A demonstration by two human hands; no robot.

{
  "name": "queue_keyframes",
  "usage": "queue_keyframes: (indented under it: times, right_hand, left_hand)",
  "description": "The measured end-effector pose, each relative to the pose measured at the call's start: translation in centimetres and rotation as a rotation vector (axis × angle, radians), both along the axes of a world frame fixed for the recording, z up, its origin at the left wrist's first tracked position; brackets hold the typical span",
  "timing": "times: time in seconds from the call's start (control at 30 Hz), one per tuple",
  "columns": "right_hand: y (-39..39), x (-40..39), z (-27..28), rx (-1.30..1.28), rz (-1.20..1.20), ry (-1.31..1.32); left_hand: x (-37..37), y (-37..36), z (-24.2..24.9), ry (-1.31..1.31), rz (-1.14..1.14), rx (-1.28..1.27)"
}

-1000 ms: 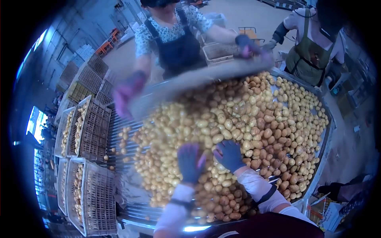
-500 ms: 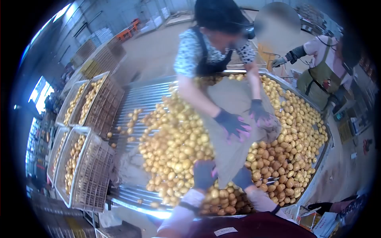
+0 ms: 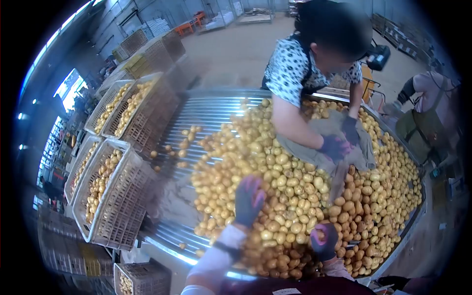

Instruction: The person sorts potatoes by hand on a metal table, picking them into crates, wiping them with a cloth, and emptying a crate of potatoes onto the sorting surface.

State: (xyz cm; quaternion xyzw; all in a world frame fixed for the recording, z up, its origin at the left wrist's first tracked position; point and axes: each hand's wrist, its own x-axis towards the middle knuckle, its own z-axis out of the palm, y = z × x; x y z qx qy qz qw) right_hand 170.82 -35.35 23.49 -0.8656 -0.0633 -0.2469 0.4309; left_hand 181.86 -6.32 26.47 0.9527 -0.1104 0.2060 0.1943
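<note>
A large heap of small yellow potatoes [image 3: 295, 179] covers a metal roller table [image 3: 211, 105] in front of me. My left hand [image 3: 249, 202], in a dark glove with pink fingertips, hovers over the heap with its fingers apart, holding nothing I can see. My right hand [image 3: 324, 241], gloved alike, is low over the near potatoes, its fingers loosely curled and apart, with nothing visible in them. Beyond my hands lies a grey-brown cloth [image 3: 307, 145], bunched on the potatoes. A co-worker across the table has both gloved hands [image 3: 337, 146] on it.
Plastic crates [image 3: 120, 196] filled with potatoes stand along the left side. Another crate [image 3: 140, 280] is low at the near left. Brown cloth [image 3: 172, 201] lies on the rollers. A second person [image 3: 423, 118] stands at the right, past the table's edge.
My hands have let go of the cloth and come apart. The cloth has moved away from me and bunched up under the co-worker's hands, uncovering potatoes. The view has shifted.
</note>
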Motion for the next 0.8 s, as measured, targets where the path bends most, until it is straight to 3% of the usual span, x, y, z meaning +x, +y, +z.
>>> queue_keyframes:
  times: [0.07,0.17,0.27,0.3,0.4,0.47,0.57,0.63,0.7,0.8]
  right_hand:
    - [2.1,2.9,1.6,-0.068,0.114,-0.027]
    - [4.8,7.1,2.6,-0.068,0.214,0.010]
    - [7.3,11.3,3.1,-0.018,0.209,-0.042]
    - [7.9,13.1,3.3,-0.027,0.199,-0.081]
    - [10.8,18.6,4.1,-0.070,0.209,-0.178]
    - [13.3,21.4,4.7,-0.167,0.274,-0.020]
    - [17.4,24.5,-0.6,-0.325,0.322,0.183]
    - [17.4,24.5,-0.7,-0.394,0.436,0.239]
    - [16.4,23.3,-1.0,-0.403,0.585,0.345]
    - [14.4,19.1,-1.3,-0.315,0.751,0.494]
  left_hand:
    - [5.8,0.9,-0.7,-0.102,0.032,-0.119]
    - [14.4,2.5,-4.9,-0.185,0.129,-0.060]
    - [17.6,3.5,-6.1,0.148,0.143,-0.205]
    - [18.1,3.9,-7.3,0.042,0.153,-0.141]
    - [16.7,4.1,-6.5,0.152,0.191,-0.168]
    - [15.5,3.9,-6.1,0.227,0.198,-0.138]
    - [14.4,5.2,-9.1,0.323,0.196,-0.250]
    - [12.7,5.1,-7.4,0.327,0.162,-0.264]
    - [7.8,2.7,-0.2,0.290,0.098,-0.168]
    - [4.0,3.1,-2.3,0.237,-0.012,-0.186]
